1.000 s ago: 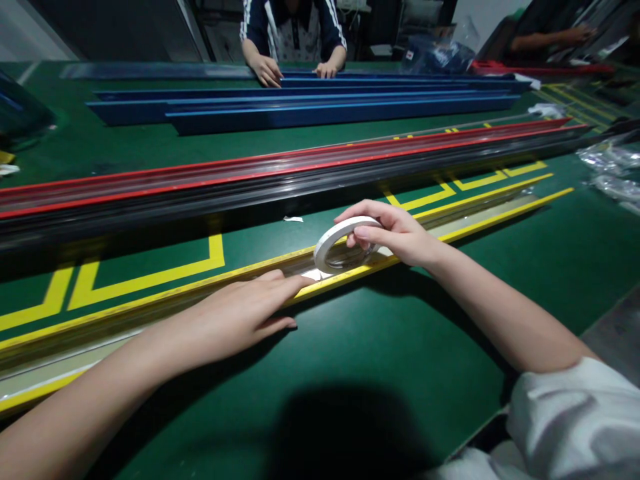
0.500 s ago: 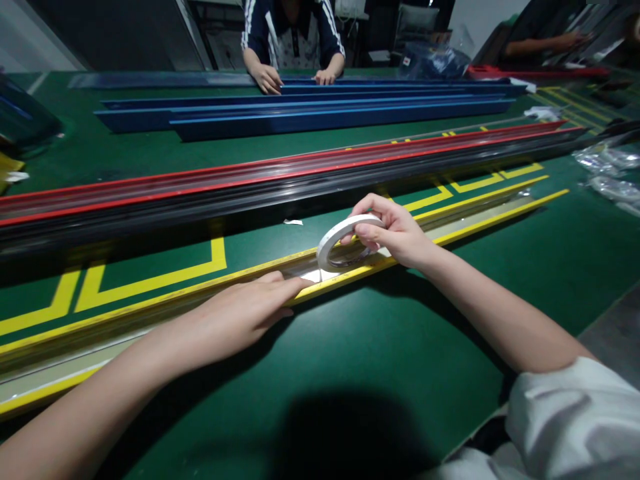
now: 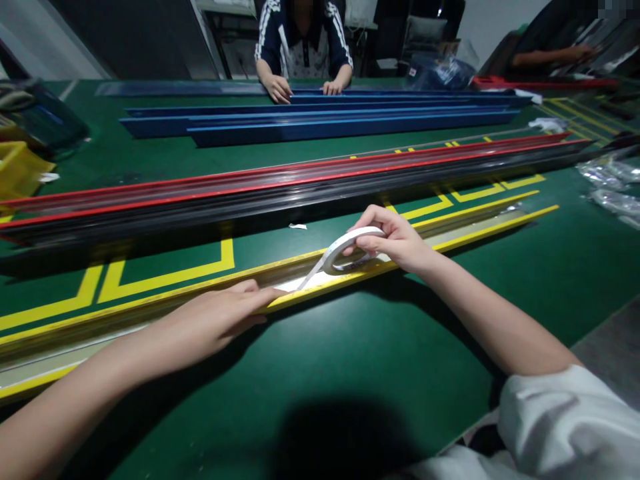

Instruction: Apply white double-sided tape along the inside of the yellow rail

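A long yellow-edged channel strip [image 3: 480, 235] lies lengthwise on the table in front of me. Over its near edge is my left hand [image 3: 227, 313], with fingers inside the channel and the thumb side outside, closed about the rim. My right hand [image 3: 393, 240] grips a roll of narrow white tape [image 3: 327, 257] by its far right side, the ring tilted above the channel. A strip of tape runs from the roll down to the channel near my left fingertips. The undersides of the left fingers are hidden.
Beyond lie a long red-edged strip [image 3: 210, 191] with a black side and several blue strips [image 3: 350, 123]. A person's hands [image 3: 277, 88] rest on the blue strips opposite. Clear plastic wrapping [image 3: 613, 173] lies right; a yellow bin [image 3: 20, 170] stands left.
My left hand has slid left along the channel, away from the roll. A longer stretch of tape now shows between roll and channel. The whole view has shifted slightly.
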Demonstrator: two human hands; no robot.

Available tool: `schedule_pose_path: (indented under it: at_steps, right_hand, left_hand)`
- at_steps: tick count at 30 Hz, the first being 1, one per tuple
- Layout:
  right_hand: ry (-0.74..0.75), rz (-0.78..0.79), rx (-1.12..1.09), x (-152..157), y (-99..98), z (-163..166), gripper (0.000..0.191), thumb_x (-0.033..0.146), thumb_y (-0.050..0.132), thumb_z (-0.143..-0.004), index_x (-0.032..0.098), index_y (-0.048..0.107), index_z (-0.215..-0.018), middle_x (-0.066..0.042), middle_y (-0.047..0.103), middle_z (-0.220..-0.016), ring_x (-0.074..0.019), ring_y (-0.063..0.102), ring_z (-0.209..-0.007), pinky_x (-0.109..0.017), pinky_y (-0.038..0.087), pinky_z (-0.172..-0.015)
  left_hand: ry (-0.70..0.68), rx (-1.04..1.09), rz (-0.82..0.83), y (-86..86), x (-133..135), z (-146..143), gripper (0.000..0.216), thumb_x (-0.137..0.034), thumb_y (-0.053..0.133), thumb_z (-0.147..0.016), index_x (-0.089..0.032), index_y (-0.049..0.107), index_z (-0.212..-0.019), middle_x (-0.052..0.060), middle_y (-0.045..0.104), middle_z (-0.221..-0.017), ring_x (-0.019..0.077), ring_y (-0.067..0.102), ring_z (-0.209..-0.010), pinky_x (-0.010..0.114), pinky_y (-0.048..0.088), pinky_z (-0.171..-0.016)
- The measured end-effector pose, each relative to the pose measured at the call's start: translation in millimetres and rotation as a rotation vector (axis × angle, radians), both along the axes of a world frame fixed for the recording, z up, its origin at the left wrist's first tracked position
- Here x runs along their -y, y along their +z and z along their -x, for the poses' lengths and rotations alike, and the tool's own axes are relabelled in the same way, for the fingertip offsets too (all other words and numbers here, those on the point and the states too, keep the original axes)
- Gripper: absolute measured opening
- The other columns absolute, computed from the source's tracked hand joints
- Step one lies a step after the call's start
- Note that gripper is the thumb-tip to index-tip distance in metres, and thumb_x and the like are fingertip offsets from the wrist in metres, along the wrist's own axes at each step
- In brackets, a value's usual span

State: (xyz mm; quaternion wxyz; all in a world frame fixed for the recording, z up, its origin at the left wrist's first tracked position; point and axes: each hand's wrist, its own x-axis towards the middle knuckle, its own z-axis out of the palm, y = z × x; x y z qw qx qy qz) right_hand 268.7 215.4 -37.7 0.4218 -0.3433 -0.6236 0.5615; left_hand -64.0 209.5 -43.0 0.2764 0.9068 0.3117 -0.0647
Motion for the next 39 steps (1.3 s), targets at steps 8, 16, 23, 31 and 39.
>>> schedule_pose_path:
  at_steps: [8, 16, 23, 31, 39]
  right_hand:
    - [-0.016, 0.036, 0.057, -5, 2.7, -8, 0.023, 0.024, 0.075, -0.076, 0.014, 0.066, -0.095, -0.004, 0.076, -0.085, -0.0156, 0.072, -0.08, -0.023, 0.055, -0.068]
    - [-0.128, 0.037, 0.119, -4, 2.1, -5, 0.025, 0.029, 0.079, -0.071, 0.013, 0.071, -0.09, -0.003, 0.074, -0.078, -0.0138, 0.069, -0.07, -0.02, 0.052, -0.061]
    - [-0.148, 0.047, 0.137, -4, 3.0, -4, 0.026, 0.03, 0.08, -0.07, 0.013, 0.071, -0.088, -0.002, 0.073, -0.074, -0.0132, 0.068, -0.068, -0.019, 0.05, -0.058]
    - [-0.174, 0.039, 0.137, -4, 1.7, -5, 0.026, 0.03, 0.081, -0.069, 0.014, 0.072, -0.087, -0.003, 0.073, -0.075, -0.015, 0.069, -0.067, -0.023, 0.054, -0.061]
    - [-0.153, 0.05, 0.119, -3, 2.5, -5, 0.024, 0.029, 0.081, -0.069, 0.014, 0.072, -0.087, -0.003, 0.074, -0.076, -0.0145, 0.069, -0.069, -0.023, 0.056, -0.065]
  left_hand:
    - [0.012, 0.005, -0.015, 7.2, 0, 10, 0.044, -0.029, 0.041, -0.094, -0.035, 0.045, -0.138, 0.006, 0.062, -0.12, 0.0241, 0.064, -0.1, 0.03, 0.05, -0.078]
    - [0.057, -0.116, -0.128, 23.1, -2, -47, 0.04, -0.054, 0.038, -0.094, -0.026, 0.061, -0.11, 0.006, 0.067, -0.086, 0.0213, 0.064, -0.071, 0.029, 0.043, -0.059]
    - [0.126, -0.005, -0.026, 19.4, -4, -55, 0.04, -0.055, 0.043, -0.091, -0.022, 0.06, -0.105, 0.006, 0.068, -0.093, 0.0219, 0.063, -0.079, 0.028, 0.044, -0.063]
    - [0.12, 0.001, -0.011, 17.0, -5, -53, 0.036, -0.053, 0.044, -0.091, -0.023, 0.059, -0.104, 0.005, 0.067, -0.092, 0.0218, 0.062, -0.079, 0.028, 0.043, -0.062]
    - [0.119, -0.008, 0.0, 17.5, -5, -51, 0.038, -0.056, 0.043, -0.091, -0.024, 0.058, -0.105, 0.005, 0.067, -0.097, 0.0226, 0.063, -0.083, 0.028, 0.043, -0.064]
